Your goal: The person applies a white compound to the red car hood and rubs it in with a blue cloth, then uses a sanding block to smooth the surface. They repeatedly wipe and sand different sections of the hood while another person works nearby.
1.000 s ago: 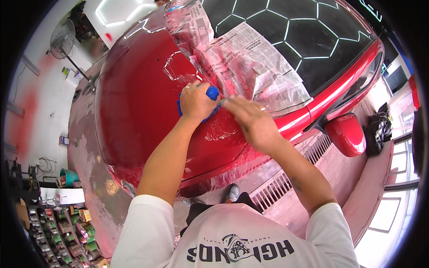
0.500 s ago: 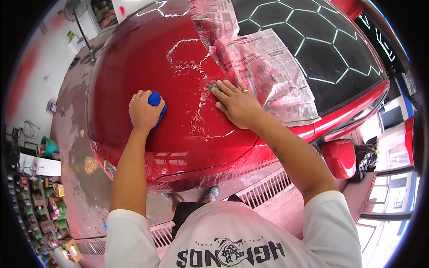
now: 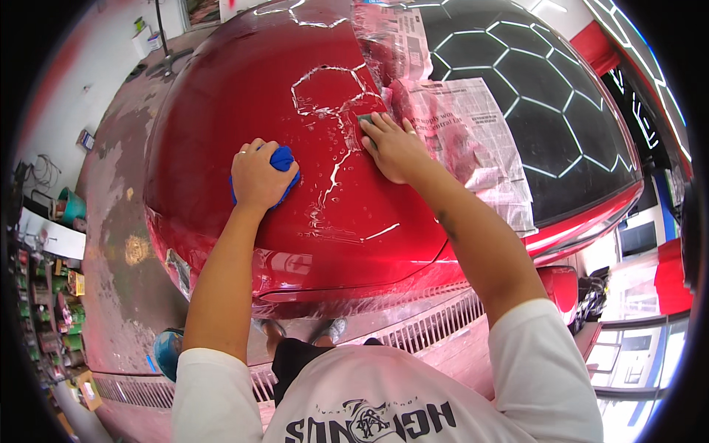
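A wet red car hood (image 3: 221,111) spreads in front of me, with streaks of water and bubbles down its middle. My left hand (image 3: 262,177) is closed round a bunched blue cloth (image 3: 283,158) and rests with it on the hood. To the right, my right hand (image 3: 399,148) lies with its fingers stretched over a small green-grey pad (image 3: 365,119), pressing it to the paint. Most of that pad is hidden under the fingers. Sheets of newspaper (image 3: 487,133), stained pink, cover the hood's edge beside my right hand and overlap the windshield (image 3: 532,88).
A red side mirror (image 3: 559,288) juts out near my right arm. Floor grating (image 3: 436,325) runs below the car's side. On the left are a teal bucket (image 3: 72,207), cluttered shelves (image 3: 44,317) and a fan stand (image 3: 166,63).
My right hand has slid with the pad toward the far side of the hood, along the newspaper's edge. The left hand stays on the blue cloth. The whole view has shifted slightly.
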